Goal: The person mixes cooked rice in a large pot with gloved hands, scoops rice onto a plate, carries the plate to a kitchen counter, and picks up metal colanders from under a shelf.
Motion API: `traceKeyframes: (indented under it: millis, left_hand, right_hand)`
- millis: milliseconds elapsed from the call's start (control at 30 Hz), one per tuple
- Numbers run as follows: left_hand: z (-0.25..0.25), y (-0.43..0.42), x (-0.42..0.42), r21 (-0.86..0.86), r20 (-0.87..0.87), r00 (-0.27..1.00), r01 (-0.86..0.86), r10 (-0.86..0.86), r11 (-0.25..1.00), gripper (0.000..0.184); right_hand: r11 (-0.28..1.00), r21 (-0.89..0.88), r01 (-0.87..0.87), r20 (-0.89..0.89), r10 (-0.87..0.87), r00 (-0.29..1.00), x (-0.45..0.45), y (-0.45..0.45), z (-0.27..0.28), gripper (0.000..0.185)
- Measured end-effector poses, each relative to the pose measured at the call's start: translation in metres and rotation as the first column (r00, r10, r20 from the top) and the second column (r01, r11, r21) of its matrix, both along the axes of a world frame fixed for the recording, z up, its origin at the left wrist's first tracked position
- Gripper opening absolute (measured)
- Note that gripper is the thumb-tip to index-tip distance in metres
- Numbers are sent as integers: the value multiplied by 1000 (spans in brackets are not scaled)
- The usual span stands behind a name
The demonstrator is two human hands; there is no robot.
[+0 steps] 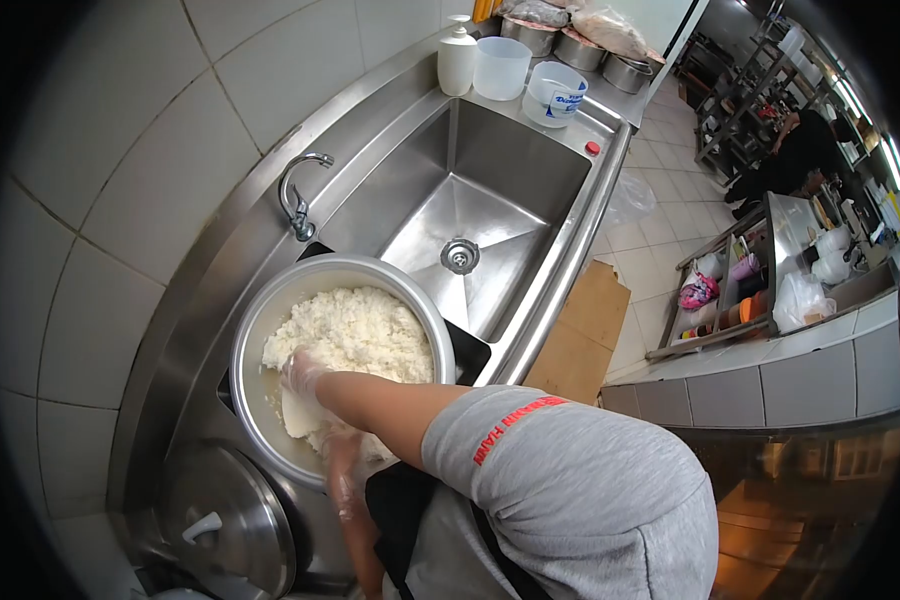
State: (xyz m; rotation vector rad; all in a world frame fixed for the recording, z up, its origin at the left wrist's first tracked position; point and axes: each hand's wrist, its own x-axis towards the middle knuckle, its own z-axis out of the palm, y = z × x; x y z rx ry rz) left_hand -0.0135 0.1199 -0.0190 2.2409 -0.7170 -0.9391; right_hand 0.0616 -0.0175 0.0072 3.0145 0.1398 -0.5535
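Left hand (343,455), gloved in clear film: low in the pot (444,350), finger spread cannot be told. Right hand (304,370), likewise gloved: bent over a flat white piece (296,412), grip unclear, against white grains (365,325). Black support (469,352): beneath the pot, presumably steadying it beside the sink basin (520,145). Beyond: tubs (502,70).
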Motion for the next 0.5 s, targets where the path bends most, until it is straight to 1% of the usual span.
traceKeyframes:
  millis: [33,100,133,167,200,267,300,367,400,433,467,500]
  left_hand:
    - [-26,9,10,5,184,981,58,-58,998,50]
    - [-21,10,12,33,345,939,-15,3,999,61]
    - [19,-1,5,46,330,936,-146,122,988,68]
    - [43,-9,2,61,317,917,-274,242,960,76]
    - [41,-11,6,29,301,913,-296,274,955,81]
    - [35,-10,23,-32,265,905,-337,333,941,92]
    - [36,-13,32,-21,297,903,-319,311,947,93]
    - [35,-20,57,1,354,899,-275,256,962,95]
    - [15,-17,80,35,301,949,-112,96,993,98]
    - [-21,-10,110,60,241,968,55,-68,997,101]
    - [-41,-6,127,72,178,957,221,-230,973,104]
    - [-44,-4,133,-28,-93,982,161,-163,987,106]
  right_hand:
    - [1000,4,13,7,-13,1000,3,1,-2,55]
    - [999,13,39,21,-39,999,12,2,-18,53]
    - [999,25,32,4,-32,999,11,1,-13,49]
    - [999,38,25,-14,-24,1000,6,-4,-1,45]
    - [999,49,18,-31,-17,999,4,-6,3,42]
    - [997,77,7,32,-10,999,-2,-7,-5,35]
    - [996,87,2,63,-7,998,-4,-8,-8,32]
    - [982,148,-116,289,69,955,-21,-8,-20,29]
    - [970,168,-176,397,96,913,-32,-7,-23,28]
    - [964,182,-195,494,82,866,-39,-2,-34,28]
    - [957,192,-218,585,67,808,-46,3,-47,27]
    - [950,197,-241,670,49,741,-52,7,-56,27]
